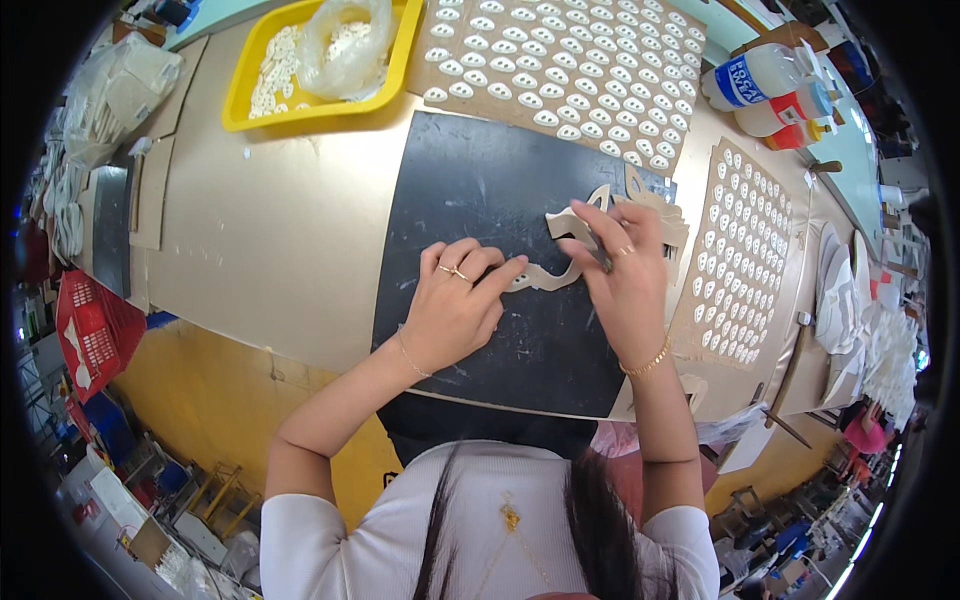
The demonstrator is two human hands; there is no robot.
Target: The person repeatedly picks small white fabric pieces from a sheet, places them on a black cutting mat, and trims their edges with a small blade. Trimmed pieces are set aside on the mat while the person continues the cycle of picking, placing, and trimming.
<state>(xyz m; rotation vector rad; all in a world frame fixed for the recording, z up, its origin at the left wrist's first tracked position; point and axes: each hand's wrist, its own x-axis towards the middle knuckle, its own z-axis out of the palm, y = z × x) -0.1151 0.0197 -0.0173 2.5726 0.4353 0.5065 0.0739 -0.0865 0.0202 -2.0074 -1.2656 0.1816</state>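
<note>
On a black mat (470, 180) lies a curved, wavy beige cut-out piece (548, 278) that looks like flat shoe-upper material. My left hand (455, 305) bends its fingers over the left end, where small dark holes show, with the thumb and index fingertips pressed together there. My right hand (630, 275) pinches the raised right part of the piece between thumb and fingers, and the palm hides some of it. Just beyond the right hand, several similar beige pieces (655, 208) lie in a loose pile at the mat's edge.
Small white oval parts sit in rows on a cardboard sheet (490, 108) beyond the mat and on a second board (695, 325) at right. A yellow tray (235, 118) holds loose parts and a plastic bag. Bottles (755, 85) stand far right; a hammer (137, 180) lies left.
</note>
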